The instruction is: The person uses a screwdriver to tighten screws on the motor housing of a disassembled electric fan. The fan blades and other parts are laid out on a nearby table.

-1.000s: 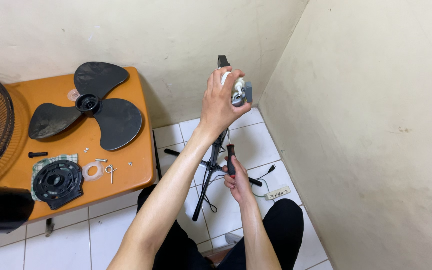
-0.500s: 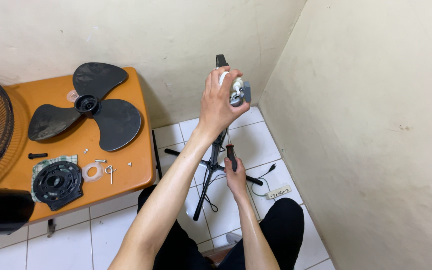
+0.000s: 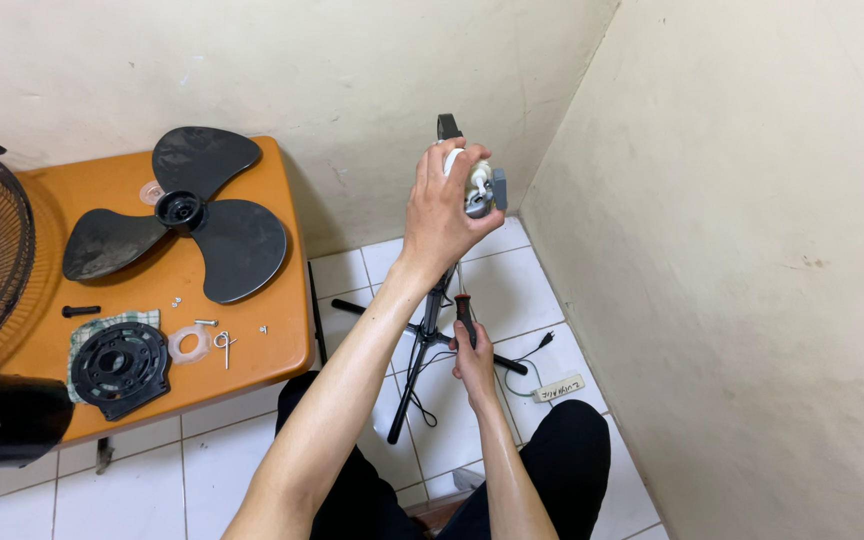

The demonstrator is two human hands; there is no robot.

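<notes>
Right hand (image 3: 474, 352) lower, gripping screwdriver (image 3: 464, 312)

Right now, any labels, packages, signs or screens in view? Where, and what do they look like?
Label: small pale rectangular tag with dark print, lying on the white tiled floor beside the fan's power cord, just right of the right hand and next to the person's knee.
Packages, signs, screens: none visible.
</notes>
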